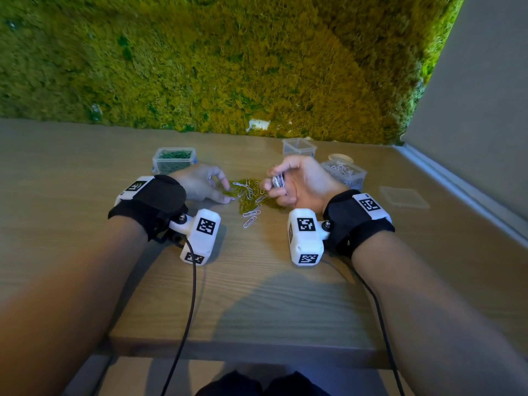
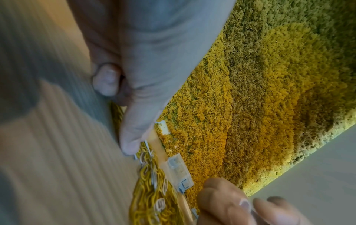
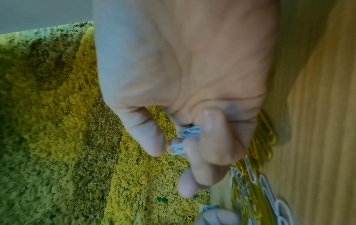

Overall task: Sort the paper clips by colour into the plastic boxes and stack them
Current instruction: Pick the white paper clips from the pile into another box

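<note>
A loose pile of yellow and white paper clips (image 1: 248, 195) lies mid-table. My left hand (image 1: 225, 191) rests flat at the pile's left edge, with thumb (image 2: 133, 134) and index tip touching clips and nothing held. My right hand (image 1: 274, 184) hovers over the pile's right side and grips a small bunch of white clips (image 1: 277, 180), which poke out between its curled fingers (image 3: 189, 132). One clear box holds green clips (image 1: 174, 160) at the back left. A second box (image 1: 343, 172) with white clips stands behind my right hand. An empty clear box (image 1: 299, 147) sits near the wall.
A clear flat lid (image 1: 404, 197) lies on the table right of the white-clip box. A round pale object (image 1: 341, 158) sits behind that box. A moss wall (image 1: 228, 67) closes the back of the table, and a grey wall (image 1: 485, 124) closes its right side.
</note>
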Demonstrator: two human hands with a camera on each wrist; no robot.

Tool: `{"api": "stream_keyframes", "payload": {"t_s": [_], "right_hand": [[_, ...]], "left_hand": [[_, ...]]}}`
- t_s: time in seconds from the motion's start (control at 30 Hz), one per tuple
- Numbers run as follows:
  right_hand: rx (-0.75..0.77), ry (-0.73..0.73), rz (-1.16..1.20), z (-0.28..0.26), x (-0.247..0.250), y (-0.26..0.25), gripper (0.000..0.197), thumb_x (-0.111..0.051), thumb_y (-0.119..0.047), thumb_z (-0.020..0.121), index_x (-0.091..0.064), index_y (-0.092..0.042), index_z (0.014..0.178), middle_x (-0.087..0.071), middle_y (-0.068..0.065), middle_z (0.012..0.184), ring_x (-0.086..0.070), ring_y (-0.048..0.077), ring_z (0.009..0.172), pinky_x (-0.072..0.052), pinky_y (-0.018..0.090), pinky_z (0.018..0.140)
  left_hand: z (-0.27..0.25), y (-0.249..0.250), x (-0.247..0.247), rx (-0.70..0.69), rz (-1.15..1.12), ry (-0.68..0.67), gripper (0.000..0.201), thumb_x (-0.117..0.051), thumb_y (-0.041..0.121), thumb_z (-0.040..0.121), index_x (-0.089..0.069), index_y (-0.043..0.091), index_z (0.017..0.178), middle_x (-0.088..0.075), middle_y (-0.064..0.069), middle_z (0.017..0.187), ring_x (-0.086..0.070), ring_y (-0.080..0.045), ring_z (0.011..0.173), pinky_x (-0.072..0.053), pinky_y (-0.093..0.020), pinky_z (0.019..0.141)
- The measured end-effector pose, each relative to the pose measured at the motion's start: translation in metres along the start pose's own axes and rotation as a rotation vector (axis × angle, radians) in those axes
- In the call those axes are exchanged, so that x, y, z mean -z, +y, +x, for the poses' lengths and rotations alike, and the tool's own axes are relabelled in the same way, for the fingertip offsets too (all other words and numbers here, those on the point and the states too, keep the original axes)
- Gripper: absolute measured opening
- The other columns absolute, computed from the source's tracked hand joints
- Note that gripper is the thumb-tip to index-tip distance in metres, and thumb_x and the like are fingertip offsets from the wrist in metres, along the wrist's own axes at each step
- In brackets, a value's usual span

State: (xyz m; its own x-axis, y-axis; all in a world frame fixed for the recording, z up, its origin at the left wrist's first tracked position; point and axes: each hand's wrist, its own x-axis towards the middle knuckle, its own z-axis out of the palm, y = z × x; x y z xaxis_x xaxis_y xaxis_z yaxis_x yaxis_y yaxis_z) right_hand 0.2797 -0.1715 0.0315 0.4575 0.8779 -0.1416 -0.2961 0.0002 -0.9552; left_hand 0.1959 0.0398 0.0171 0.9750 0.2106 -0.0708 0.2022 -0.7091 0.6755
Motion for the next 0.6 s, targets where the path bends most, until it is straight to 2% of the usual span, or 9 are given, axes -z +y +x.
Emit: {"api": "stream_keyframes", "payload": {"t_s": [0.07,0.13,0.23,0.3,0.43,0.5,0.53,0.6], "right_hand": [[0.01,0.002,-0.077,0.0,-0.002,-0.001,0.018,-0.052,-0.015,0.085,-0.037,-0.017,0.077,-0.041,-0.002,0.066,-0.027,0.006,0.048,-0.016,0.016,0.038],[0.009,0.065,-0.303,0.001,-0.006,-0.002,0.015,-0.06,-0.016,0.088,-0.048,-0.017,0.079,-0.034,-0.005,0.064,-0.025,0.005,0.049,-0.017,0.015,0.039],[-0.057,0.247,-0.867,-0.004,-0.014,-0.004,0.009,-0.075,-0.027,0.079,-0.069,-0.024,0.085,-0.05,-0.009,0.067,-0.04,0.005,0.059,-0.03,0.016,0.045],[-0.067,0.297,-1.076,-0.006,-0.016,-0.005,0.012,-0.076,-0.03,0.078,-0.072,-0.027,0.089,-0.055,-0.013,0.066,-0.045,0.005,0.063,-0.033,0.016,0.045],[-0.083,0.256,-1.138,-0.006,-0.021,-0.002,0.026,-0.071,-0.017,0.084,-0.069,-0.019,0.11,-0.046,-0.011,0.063,-0.044,0.001,0.045,-0.028,0.01,0.034],[-0.062,0.273,-1.141,-0.005,-0.021,-0.001,0.028,-0.07,-0.012,0.084,-0.067,-0.016,0.112,-0.044,-0.012,0.066,-0.045,-0.005,0.034,-0.027,0.007,0.033],[-0.043,0.283,-1.152,-0.005,-0.02,-0.001,0.028,-0.071,-0.012,0.083,-0.067,-0.015,0.111,-0.044,-0.012,0.067,-0.045,-0.009,0.034,-0.029,0.007,0.034],[-0.015,0.296,-1.196,-0.005,-0.02,-0.001,0.027,-0.075,-0.015,0.08,-0.069,-0.014,0.107,-0.047,-0.013,0.067,-0.048,-0.008,0.043,-0.03,0.006,0.039]], "left_hand": [[-0.001,0.0,0.001,-0.018,0.009,-0.005,0.022,-0.077,0.019,0.077,-0.057,0.019,0.086,-0.047,0.002,0.054,-0.038,-0.012,0.048,-0.027,-0.027,0.05],[-0.002,0.001,0.001,-0.018,0.034,-0.025,0.017,-0.076,0.02,0.078,-0.061,0.019,0.086,-0.049,0.002,0.056,-0.041,-0.009,0.046,-0.028,-0.023,0.048],[-0.002,0.002,0.001,-0.003,0.033,-0.025,0.017,-0.075,0.02,0.079,-0.065,0.015,0.093,-0.051,0.002,0.059,-0.043,-0.009,0.051,-0.029,-0.022,0.049],[-0.002,0.002,0.001,-0.001,0.031,-0.023,0.017,-0.075,0.019,0.079,-0.064,0.015,0.092,-0.051,0.001,0.061,-0.043,-0.01,0.054,-0.029,-0.022,0.05],[-0.003,0.002,0.0,-0.003,0.013,-0.044,0.01,-0.074,0.017,0.079,-0.067,0.019,0.086,-0.052,0.0,0.064,-0.043,-0.011,0.06,-0.029,-0.02,0.05],[-0.003,0.001,0.0,0.0,0.015,-0.056,0.008,-0.074,0.018,0.08,-0.067,0.02,0.084,-0.053,0.0,0.064,-0.043,-0.012,0.061,-0.028,-0.019,0.049],[-0.003,0.001,0.0,0.002,0.026,-0.06,0.008,-0.074,0.019,0.079,-0.068,0.02,0.082,-0.053,0.001,0.064,-0.043,-0.011,0.061,-0.028,-0.019,0.048],[-0.002,0.0,0.0,0.009,0.05,-0.062,0.008,-0.075,0.023,0.078,-0.068,0.022,0.08,-0.054,0.003,0.062,-0.044,-0.011,0.061,-0.028,-0.021,0.051]]}}
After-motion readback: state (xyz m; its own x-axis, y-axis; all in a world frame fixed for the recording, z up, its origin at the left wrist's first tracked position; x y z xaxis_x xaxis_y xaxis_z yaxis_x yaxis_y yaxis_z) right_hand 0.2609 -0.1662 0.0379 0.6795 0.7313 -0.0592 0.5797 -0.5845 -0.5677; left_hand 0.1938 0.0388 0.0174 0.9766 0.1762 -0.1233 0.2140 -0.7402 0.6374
